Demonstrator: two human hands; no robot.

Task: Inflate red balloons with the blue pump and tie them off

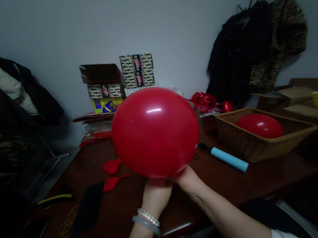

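Note:
A large inflated red balloon (155,133) fills the middle of the head view, held up above the dark table. My left hand (158,191) and my right hand (185,181) meet at the balloon's lower side and hold it there. The balloon covers most of my fingers and its neck. Two flat red balloons, one rounded (112,166) and one narrower (113,183), lie left of it. To the right rests a light-blue hand pump (229,159) with a black end.
At right, a wicker basket (260,150) holds another inflated red balloon (259,126). A dark flat pad (88,208), rubber bands (68,223) and a yellow-black tool (55,199) lie at left. Patterned boxes (137,70) stand by the wall; red ribbon (203,101) lies right of them.

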